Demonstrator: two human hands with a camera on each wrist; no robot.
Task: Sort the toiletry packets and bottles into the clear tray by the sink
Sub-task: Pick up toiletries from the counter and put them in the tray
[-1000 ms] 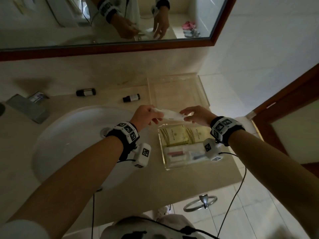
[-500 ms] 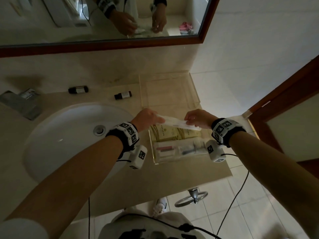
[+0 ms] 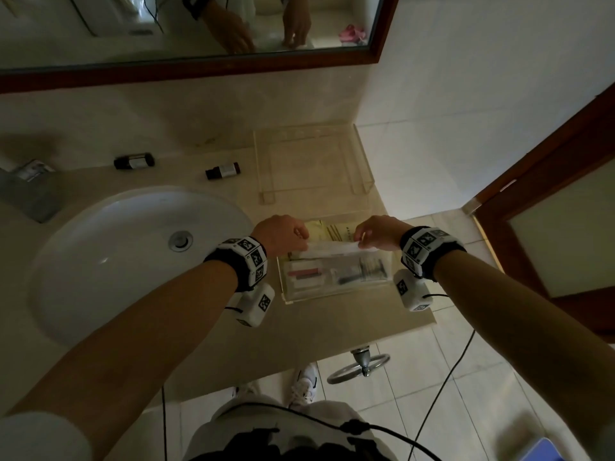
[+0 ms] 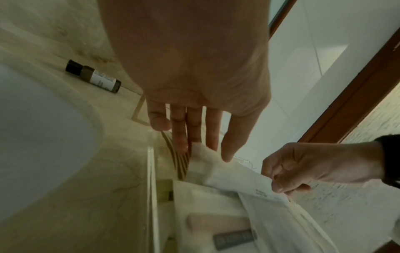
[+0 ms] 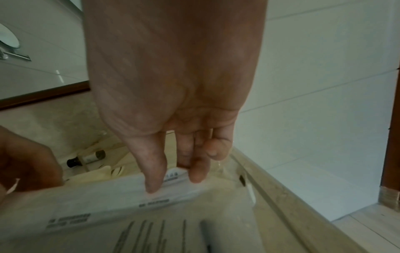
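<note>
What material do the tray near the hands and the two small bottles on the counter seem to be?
Tray: clear, glossy rigid plastic, probably acrylic; the packets show through its walls. Near bottle and far bottle: dark brown, glass or plastic, undecidable, with pale labels.

White packet (image 3: 332,250) with grey print, pale yellow sachets (image 3: 327,230) striped in brown, dark brown bottles (image 3: 222,170) with white labels, beige marbled counter (image 3: 186,354), white basin (image 3: 109,257).
</note>
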